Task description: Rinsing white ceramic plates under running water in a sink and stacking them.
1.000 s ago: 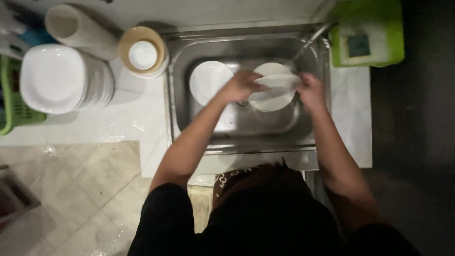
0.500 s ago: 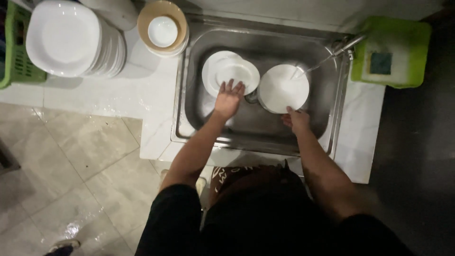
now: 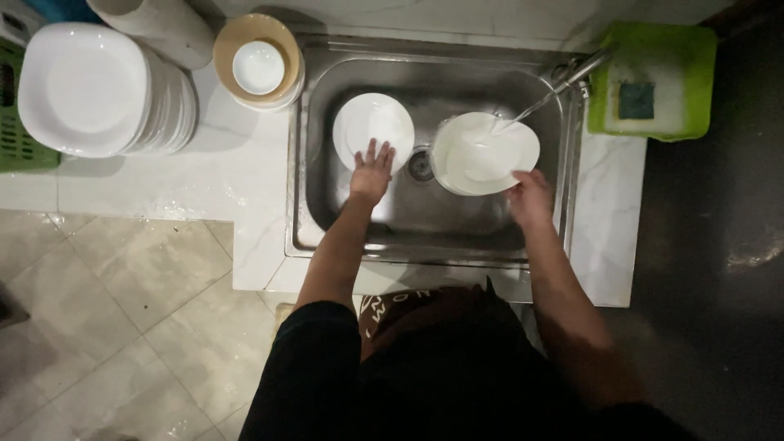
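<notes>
I look down into a steel sink (image 3: 310, 204). My right hand (image 3: 531, 198) grips the near rim of a white plate (image 3: 482, 151) held under the stream from the tap (image 3: 572, 73). My left hand (image 3: 371, 173) rests with fingers spread on the near edge of a second white plate (image 3: 367, 121) lying at the left of the basin. The drain (image 3: 420, 165) sits between the two plates.
A tall stack of white plates (image 3: 90, 90) stands on the marble counter (image 3: 229, 175) at far left. Beside it is a tan bowl holding a small white bowl (image 3: 258, 65). A green tray with a sponge (image 3: 649, 82) sits right of the sink. A green basket (image 3: 16, 143) is at the left edge. Wet tile floor below.
My left hand has let go of the shared plate and moved left onto the plate lying in the basin. The right hand now holds the other plate alone under the water.
</notes>
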